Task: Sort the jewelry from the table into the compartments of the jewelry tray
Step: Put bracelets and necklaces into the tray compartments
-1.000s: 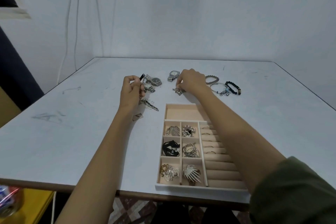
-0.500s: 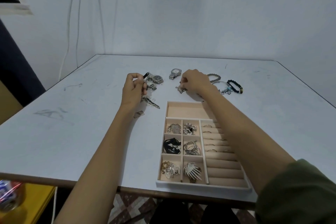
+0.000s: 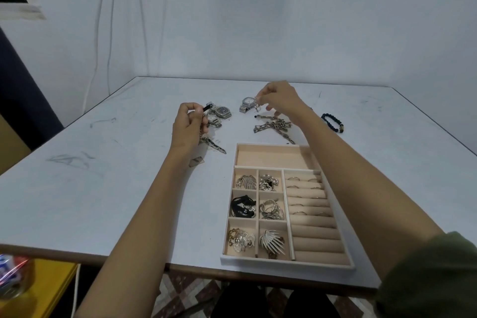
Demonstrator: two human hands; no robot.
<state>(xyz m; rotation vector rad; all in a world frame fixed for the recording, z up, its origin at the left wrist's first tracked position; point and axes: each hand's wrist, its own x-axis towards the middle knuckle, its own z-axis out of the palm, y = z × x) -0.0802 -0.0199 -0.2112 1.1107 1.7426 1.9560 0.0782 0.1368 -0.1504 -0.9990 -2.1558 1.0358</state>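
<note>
While left hand [image 3: 188, 125] grips a silver chain [image 3: 215, 147], right hand [image 3: 280, 100] pinches a silver trinket [image 3: 257, 106].

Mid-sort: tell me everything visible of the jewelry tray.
The jewelry tray is a shallow rectangular box, white outside, lined in what looks like beige velvet. It lies flat on the table near the front edge. Its long far compartment is empty; six small squares on the left each hold jewelry; padded ring rolls on the right carry rings in the farther rows only. The right forearm crosses above its far right corner; neither the left hand nor the right hand touches it.
</note>
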